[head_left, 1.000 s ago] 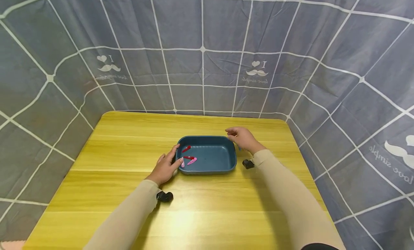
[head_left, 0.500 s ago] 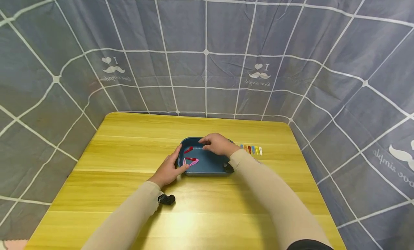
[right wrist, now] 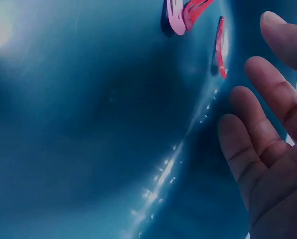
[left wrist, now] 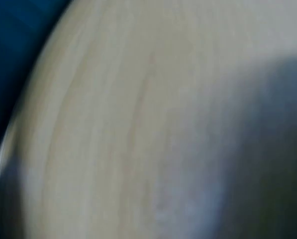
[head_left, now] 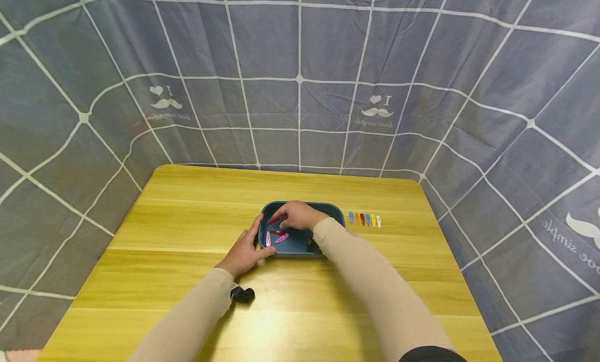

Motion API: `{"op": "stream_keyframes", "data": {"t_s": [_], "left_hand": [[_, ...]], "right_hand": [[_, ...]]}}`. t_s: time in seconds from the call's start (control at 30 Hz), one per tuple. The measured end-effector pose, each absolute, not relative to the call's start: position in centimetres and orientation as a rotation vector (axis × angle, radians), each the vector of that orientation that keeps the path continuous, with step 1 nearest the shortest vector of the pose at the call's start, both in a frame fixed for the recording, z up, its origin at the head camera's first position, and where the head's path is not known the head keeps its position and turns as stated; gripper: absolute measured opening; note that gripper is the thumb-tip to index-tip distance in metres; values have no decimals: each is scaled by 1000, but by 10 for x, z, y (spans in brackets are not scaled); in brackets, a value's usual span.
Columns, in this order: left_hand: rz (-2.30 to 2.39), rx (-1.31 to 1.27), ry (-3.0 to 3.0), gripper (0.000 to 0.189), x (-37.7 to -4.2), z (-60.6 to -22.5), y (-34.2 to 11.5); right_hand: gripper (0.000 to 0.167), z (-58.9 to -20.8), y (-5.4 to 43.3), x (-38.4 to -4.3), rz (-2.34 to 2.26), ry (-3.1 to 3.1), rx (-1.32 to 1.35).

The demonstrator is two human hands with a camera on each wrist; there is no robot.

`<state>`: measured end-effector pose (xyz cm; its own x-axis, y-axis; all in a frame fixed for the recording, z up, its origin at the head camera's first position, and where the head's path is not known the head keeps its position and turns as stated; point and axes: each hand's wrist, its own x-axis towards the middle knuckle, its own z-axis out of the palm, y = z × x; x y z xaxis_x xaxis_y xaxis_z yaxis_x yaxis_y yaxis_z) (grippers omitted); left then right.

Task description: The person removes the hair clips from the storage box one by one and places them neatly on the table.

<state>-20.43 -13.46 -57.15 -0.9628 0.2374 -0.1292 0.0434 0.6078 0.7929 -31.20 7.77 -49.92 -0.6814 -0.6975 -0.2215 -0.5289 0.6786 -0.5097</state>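
Observation:
A dark blue rectangular basin holds a few snap hair clips at its left end. Two are pink, one pink hair clip by the left wall and another pink hair clip beside it. A red hair clip lies by the far wall, and a second red hair clip overlaps a pink one. My left hand rests at the basin's left end, fingers straight along the rim and thumb at the front corner. Inside the basin, my right hand hovers near the red clips, fingers loosely bent with nothing between them.
Right of the basin, several hair clips stand in a row on the wooden table, including a red clip and a white clip. A grey checked curtain surrounds the table's back and sides.
My right hand has moved left from beyond the basin's right end to the clips inside, uncovering the row on the table. The left hand has stayed at the rim.

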Motion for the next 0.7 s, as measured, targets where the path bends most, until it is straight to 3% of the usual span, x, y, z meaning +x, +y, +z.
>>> {"op": "stream_keyframes", "data": {"t_s": [0.7], "left_hand": [[1264,227,2671,102,-201,-571,-131]], "right_hand": [[40,-520,59,-310,-341,2512,-1019]]}}
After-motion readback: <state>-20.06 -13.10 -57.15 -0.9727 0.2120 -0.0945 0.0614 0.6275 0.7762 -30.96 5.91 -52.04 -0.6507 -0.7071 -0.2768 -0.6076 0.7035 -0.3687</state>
